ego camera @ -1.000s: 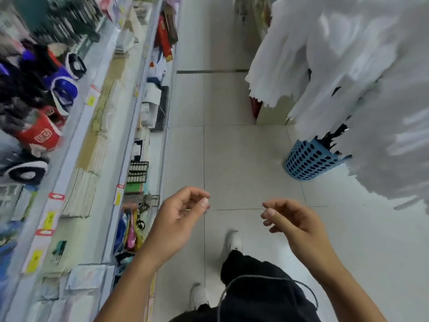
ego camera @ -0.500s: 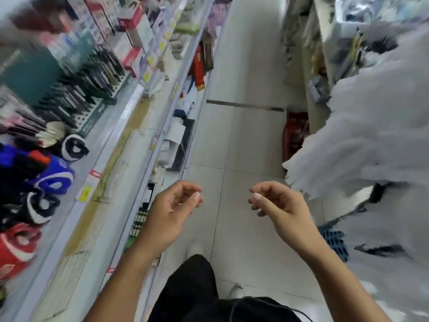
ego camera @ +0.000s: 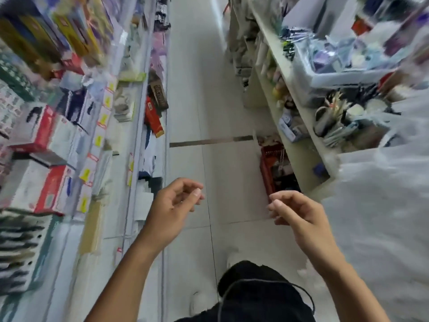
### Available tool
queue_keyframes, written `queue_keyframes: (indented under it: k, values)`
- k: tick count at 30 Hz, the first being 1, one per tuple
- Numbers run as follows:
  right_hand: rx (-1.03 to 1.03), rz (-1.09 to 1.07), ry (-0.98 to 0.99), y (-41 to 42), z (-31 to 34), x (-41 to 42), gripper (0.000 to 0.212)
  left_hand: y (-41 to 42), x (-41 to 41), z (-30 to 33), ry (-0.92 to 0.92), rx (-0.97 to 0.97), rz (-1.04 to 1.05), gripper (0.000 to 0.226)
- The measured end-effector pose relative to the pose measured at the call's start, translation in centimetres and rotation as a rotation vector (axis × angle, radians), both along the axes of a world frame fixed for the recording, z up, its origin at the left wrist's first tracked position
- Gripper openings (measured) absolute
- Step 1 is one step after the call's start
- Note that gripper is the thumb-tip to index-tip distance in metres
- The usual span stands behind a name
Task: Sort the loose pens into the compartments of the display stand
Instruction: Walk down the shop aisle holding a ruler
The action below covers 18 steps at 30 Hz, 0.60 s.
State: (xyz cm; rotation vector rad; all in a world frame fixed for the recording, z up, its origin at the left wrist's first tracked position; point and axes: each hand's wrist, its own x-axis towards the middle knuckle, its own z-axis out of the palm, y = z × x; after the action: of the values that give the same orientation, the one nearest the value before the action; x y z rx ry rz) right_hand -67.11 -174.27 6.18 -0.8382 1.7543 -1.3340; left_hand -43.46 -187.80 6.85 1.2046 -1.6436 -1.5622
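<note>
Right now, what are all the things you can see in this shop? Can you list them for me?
Floor: one, pale grey tiles, down the middle of the aisle.
Boxed goods: many, red, white and yellow, blurred, on the left shelves.
Price tags: several, white with yellow and red, along the left shelf edges.
Pen display rack: one, dark green with dark pens, blurred, lower left.
Red basket: one, red, on the floor under the right shelf.
Clear tray: one, see-through, filled with bluish packets, on the right shelf.
Shoe: one clearly seen, white, at the bottom.
Left hand: one, fingers loosely curled, holding nothing.
Right hand: one, fingers loosely curled, holding nothing.
</note>
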Motion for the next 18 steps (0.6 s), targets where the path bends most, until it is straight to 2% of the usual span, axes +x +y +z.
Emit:
queue_keyframes:
  k: [5,13,18]
  values:
    - [-0.013,-0.087,-0.041,-11.8,-2.6,-6.9,0.011,-13.7,-7.6,-1.4,-0.043,0.003,-0.066,0.015]
    - [-0.065,0.189,0.012,-37.5,0.1,-15.1,0.009,-32.5,-13.2,1.1,-0.059,-0.023,0.101,0.014]
    - [-0.076,0.294,0.042,-53.1,0.1,-17.2,0.009,-44.9,-14.9,-0.4,-0.024,-0.008,0.193,0.013]
